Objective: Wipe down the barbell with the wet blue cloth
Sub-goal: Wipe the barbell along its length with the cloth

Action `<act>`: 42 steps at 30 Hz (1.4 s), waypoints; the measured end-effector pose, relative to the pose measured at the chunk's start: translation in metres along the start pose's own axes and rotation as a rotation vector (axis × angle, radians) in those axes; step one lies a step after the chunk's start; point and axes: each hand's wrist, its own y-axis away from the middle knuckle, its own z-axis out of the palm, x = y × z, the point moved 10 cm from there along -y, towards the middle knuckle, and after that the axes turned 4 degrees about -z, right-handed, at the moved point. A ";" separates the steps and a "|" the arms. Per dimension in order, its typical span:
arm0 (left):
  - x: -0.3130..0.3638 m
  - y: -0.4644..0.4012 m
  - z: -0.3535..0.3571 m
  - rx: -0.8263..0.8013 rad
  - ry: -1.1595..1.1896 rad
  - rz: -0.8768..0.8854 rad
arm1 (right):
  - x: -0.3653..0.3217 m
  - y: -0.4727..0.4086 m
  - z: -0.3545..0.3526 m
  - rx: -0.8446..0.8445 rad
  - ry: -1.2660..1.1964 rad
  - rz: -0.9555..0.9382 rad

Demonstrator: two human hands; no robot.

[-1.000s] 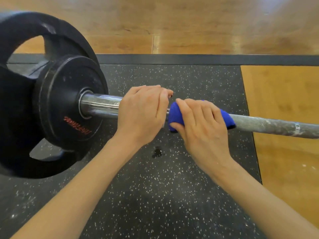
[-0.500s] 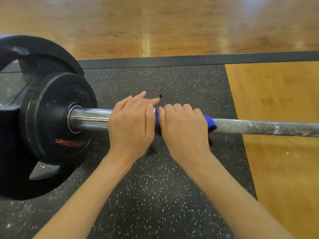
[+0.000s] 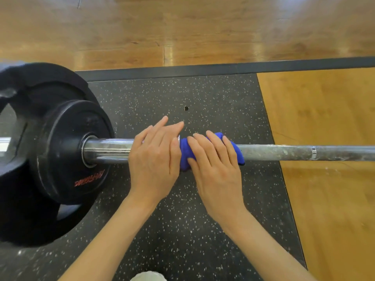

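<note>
The barbell [image 3: 284, 152] runs straight across the middle of the frame, its chalk-smeared grey shaft stretching off to the right edge and its shiny chrome sleeve [image 3: 109, 149] disappearing into the plates at left. Wrapped round the shaft just right of centre is the wet blue cloth [image 3: 185, 153], bunched against the collar where sleeve meets shaft.

The right hand [image 3: 215, 169] lies on top of that cloth, fingers laid long over it and bending down the far side, thumb tucked in on the near side, so the cloth is gripped round the bar with blue showing on both sides of the hand. The left hand [image 3: 156, 157] sits right beside it on the chrome sleeve, palm down on the metal, fingers fairly straight and reaching out past the bar toward the top of the frame; it rests there and clutches nothing. The two hands are almost touching at the collar.

At left, a small black plate [image 3: 67, 151] with red lettering sits in front of a much larger black plate [image 3: 36, 209]. Everything stands over a speckled black rubber mat [image 3: 182, 230], with wooden floor [image 3: 324, 179] at right and across the top. A pale rounded thing [image 3: 148, 276] peeks in at the bottom edge; what it is, I cannot tell.
</note>
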 end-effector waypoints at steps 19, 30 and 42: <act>0.044 0.017 0.012 -0.130 -0.106 0.160 | 0.027 0.010 -0.021 0.092 0.036 -0.019; 0.045 0.018 0.012 -0.135 -0.038 0.164 | 0.056 0.024 -0.029 0.076 0.103 -0.076; 0.047 0.021 0.010 -0.140 -0.050 0.168 | 0.076 0.030 -0.037 0.139 0.089 0.141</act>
